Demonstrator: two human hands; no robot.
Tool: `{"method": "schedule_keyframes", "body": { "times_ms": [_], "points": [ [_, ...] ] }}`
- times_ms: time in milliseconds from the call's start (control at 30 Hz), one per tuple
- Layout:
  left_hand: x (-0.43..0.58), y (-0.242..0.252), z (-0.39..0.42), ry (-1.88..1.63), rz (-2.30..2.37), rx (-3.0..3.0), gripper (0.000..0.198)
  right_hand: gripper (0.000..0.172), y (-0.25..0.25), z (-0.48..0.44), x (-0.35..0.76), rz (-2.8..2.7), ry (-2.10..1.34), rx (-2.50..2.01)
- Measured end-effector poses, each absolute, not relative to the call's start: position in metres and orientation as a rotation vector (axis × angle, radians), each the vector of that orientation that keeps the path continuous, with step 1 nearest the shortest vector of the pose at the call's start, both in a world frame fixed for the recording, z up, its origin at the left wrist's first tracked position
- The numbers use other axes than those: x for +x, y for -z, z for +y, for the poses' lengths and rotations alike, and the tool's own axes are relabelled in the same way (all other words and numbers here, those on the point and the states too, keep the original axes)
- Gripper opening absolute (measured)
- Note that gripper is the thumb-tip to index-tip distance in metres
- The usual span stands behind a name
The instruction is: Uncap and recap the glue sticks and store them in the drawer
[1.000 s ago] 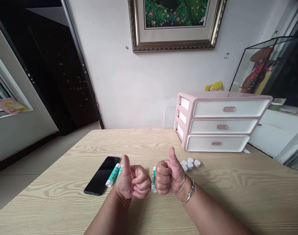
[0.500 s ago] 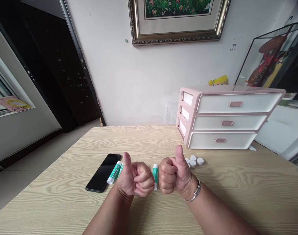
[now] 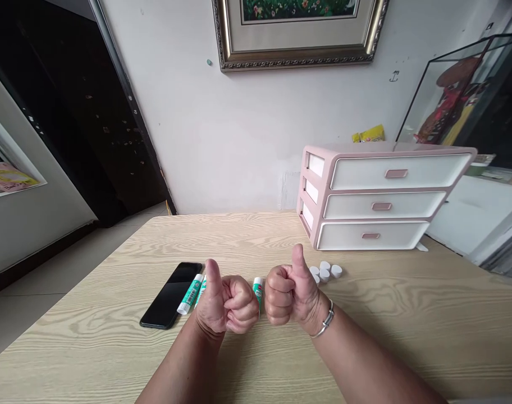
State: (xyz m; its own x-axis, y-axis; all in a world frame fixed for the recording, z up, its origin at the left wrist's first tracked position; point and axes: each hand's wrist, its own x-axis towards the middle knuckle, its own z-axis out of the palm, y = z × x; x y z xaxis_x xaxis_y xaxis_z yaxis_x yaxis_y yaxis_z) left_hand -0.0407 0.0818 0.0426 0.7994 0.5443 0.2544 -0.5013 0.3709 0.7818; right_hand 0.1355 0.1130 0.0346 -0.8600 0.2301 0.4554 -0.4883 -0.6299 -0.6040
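My left hand (image 3: 226, 303) and my right hand (image 3: 292, 294) are closed in fists with thumbs up, holding nothing, just above the wooden table. Left of my left hand lie a black smartphone (image 3: 169, 295) and a green-and-white glue stick (image 3: 191, 294). A second such stick (image 3: 201, 290) is partly hidden behind my left thumb. A third stick (image 3: 257, 290) stands between my fists, its lower part hidden. Beyond my right hand sit several small white caps (image 3: 325, 271). A metal bracelet (image 3: 327, 320) circles my right wrist.
A pink-and-white three-drawer unit (image 3: 378, 199) stands at the table's back right. The light wood-grain table (image 3: 91, 353) ends in a back edge against the wall. Its left edge drops to a tiled floor. A framed picture (image 3: 298, 62) hangs above.
The whole view has shifted slightly. Both fists remain thumbs-up and sit closer together, now covering more of the stick between them.
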Motion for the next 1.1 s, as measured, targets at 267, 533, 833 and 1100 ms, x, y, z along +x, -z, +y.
{"method": "schedule_keyframes", "body": {
  "times_ms": [267,533,833,1100],
  "points": [
    [-0.041,-0.043,0.08,-0.671,0.039,1.0,0.082,0.076,-0.034,0.113,0.136,-1.09,-2.462,0.574],
    [-0.042,-0.043,0.078,-0.66,0.016,1.027,0.081,0.074,-0.038,0.109,0.137,-1.086,-2.438,0.643],
    [-0.044,-0.04,0.086,-0.642,-0.089,1.044,0.08,0.071,-0.039,0.109,0.137,-1.141,-2.429,0.656],
    [-0.041,-0.041,0.081,-0.609,-0.113,1.021,0.079,0.072,-0.039,0.1,0.135,-1.118,-2.529,0.688]
  ]
}}
